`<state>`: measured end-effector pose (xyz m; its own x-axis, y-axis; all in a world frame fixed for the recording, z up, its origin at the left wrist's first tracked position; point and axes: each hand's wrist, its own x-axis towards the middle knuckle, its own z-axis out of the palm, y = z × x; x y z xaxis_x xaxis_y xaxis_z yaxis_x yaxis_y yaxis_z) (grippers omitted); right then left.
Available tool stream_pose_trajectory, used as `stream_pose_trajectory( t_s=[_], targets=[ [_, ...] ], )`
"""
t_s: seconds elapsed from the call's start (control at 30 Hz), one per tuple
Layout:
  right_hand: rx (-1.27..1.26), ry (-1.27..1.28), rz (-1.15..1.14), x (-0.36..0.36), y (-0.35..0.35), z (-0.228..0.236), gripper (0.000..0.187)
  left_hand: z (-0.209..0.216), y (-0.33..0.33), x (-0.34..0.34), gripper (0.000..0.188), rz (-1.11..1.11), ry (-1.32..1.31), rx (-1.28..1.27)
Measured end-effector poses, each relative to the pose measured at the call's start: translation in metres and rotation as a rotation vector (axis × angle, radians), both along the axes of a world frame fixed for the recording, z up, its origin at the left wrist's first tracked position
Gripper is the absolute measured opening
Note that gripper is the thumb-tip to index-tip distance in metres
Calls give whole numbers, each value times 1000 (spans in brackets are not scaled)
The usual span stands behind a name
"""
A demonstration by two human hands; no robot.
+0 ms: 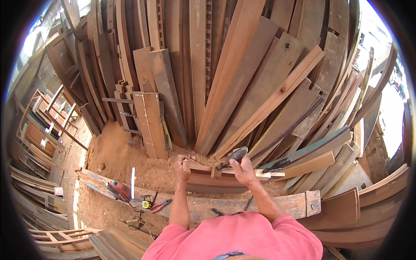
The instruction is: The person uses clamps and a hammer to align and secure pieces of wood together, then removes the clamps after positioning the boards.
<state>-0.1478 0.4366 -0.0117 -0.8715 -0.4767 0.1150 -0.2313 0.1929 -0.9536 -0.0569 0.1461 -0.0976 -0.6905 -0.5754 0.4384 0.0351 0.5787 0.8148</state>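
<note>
My right hand (245, 172) is closed around a dark-handled tool (232, 158), whose short shaft slants down left to a small brown block (215, 172). The tool's kind is unclear. Below it lies a reddish-brown wooden board (203, 179), set crosswise in front of me. By the board's left end my left hand (182, 168) is closed in a fist; what it holds, if anything, is too small to make out. Right of my right hand, another dark-handled tool (281, 164) rests over the board's pale end.
A long weathered plank (242, 206) runs nearer me. On its left lie a red power tool (119, 190), a yellow tape measure (146, 204) and red-handled pliers (161, 206). Many planks (247, 82) lean ahead. Sawdust (113, 147) covers the ground. A panel (149, 123) stands left.
</note>
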Motion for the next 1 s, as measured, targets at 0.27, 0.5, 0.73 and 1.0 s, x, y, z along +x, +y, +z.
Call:
stream_pose_trajectory(
  t_s=[0.27, 0.5, 0.73, 1.0],
  targets=[
    [-307, 567, -894, -33, 181, 91, 37, 2, -12, 23, 12, 29, 13, -25],
    [46, 296, -1355, -138, 315, -36, 65, 10, -2, 17, 13, -10, -35, 33],
    [-633, -126, -945, -151, 276, -104, 45, 14, -4, 22, 15, 28, -62, 61],
    [-398, -85, -1007, -165, 291, -123, 36, 9, -2, 16, 13, 72, -28, -11]
  ],
)
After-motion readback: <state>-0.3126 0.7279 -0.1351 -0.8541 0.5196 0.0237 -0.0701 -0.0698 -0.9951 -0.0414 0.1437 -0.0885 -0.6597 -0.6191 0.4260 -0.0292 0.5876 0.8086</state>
